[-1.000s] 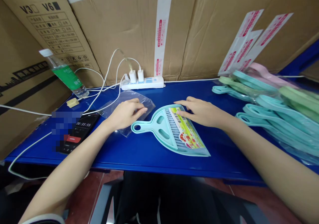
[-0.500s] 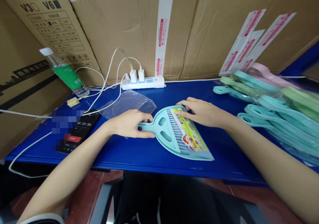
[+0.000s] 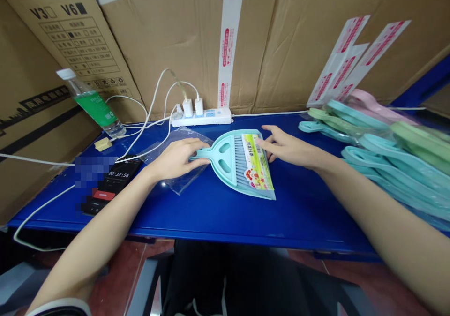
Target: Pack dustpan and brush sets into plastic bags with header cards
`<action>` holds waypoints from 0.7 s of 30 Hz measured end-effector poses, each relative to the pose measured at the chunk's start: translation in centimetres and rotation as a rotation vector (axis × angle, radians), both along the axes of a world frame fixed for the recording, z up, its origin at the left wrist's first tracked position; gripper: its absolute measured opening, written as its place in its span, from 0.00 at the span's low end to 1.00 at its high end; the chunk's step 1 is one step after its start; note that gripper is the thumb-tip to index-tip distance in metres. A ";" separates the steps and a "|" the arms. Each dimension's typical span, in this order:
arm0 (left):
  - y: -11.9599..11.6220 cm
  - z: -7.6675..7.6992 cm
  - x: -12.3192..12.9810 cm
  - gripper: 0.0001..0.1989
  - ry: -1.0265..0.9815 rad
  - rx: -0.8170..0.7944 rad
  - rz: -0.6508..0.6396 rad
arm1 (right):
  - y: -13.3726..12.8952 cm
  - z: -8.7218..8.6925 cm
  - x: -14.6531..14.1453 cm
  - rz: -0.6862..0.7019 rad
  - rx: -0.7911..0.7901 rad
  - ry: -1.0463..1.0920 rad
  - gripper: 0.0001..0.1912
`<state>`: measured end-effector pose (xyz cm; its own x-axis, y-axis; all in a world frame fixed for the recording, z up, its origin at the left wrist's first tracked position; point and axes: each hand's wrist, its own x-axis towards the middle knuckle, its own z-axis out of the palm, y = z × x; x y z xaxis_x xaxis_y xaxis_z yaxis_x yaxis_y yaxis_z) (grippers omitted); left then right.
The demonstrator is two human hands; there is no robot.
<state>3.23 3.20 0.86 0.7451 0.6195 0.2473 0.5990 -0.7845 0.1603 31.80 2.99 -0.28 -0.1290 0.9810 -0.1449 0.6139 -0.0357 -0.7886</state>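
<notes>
A light turquoise dustpan (image 3: 222,172) lies on the blue table, its handle to the left. Nested in it is a brush with grey-blue bristles (image 3: 240,161), with a yellow and white printed label card (image 3: 259,166) across the bristle ends. My left hand (image 3: 179,159) holds the handle, thumb on the near side and fingers on the far side. At the dustpan's right edge is my right hand (image 3: 286,147), fingers spread, one fingertip by the label; its lower fingers are partly hidden. A clear plastic bag (image 3: 179,184) lies partly under my left hand.
Wrapped dustpan sets (image 3: 393,166) in turquoise, green and pink are piled at the right. Behind stands a power strip (image 3: 214,117) with white cables. A water bottle (image 3: 96,107) and a phone (image 3: 116,180) are at the left. Cardboard (image 3: 197,39) walls the back.
The dustpan and brush have shifted away from me and slightly left, turning straighter. My left hand moved with the handle, while my right hand's fingers spread more at the right edge.
</notes>
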 end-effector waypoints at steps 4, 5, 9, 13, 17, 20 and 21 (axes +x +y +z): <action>0.3 -0.2 -0.2 0.22 0.012 0.026 0.061 | -0.4 0.2 -1.0 0.005 -0.220 0.347 0.48; 0.3 -0.3 -0.2 0.22 0.019 0.021 0.071 | -0.5 0.2 -1.2 -0.012 -0.247 0.392 0.50; 0.3 -0.1 0.0 0.22 0.048 0.000 0.143 | 0.0 -0.3 -0.7 -0.033 -0.232 0.541 0.57; 0.0 0.7 0.3 0.23 0.103 0.079 0.491 | 0.9 -0.7 1.3 0.082 -0.056 0.650 0.62; -0.3 0.8 0.5 0.18 0.385 -0.026 0.632 | 1.4 -1.0 2.6 0.123 0.047 0.637 0.61; -0.5 0.4 0.6 0.12 0.476 -0.099 0.595 | 1.3 -1.0 2.5 0.118 0.054 0.571 0.61; -0.5 0.3 0.6 0.11 0.471 -0.102 0.587 | 1.1 -0.9 2.3 0.117 0.052 0.539 0.60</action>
<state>3.87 2.69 1.12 0.2983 0.9497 -0.0953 0.9369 -0.3104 -0.1607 34.11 4.12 -1.21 -0.2796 0.9599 0.0204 0.1201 0.0560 -0.9912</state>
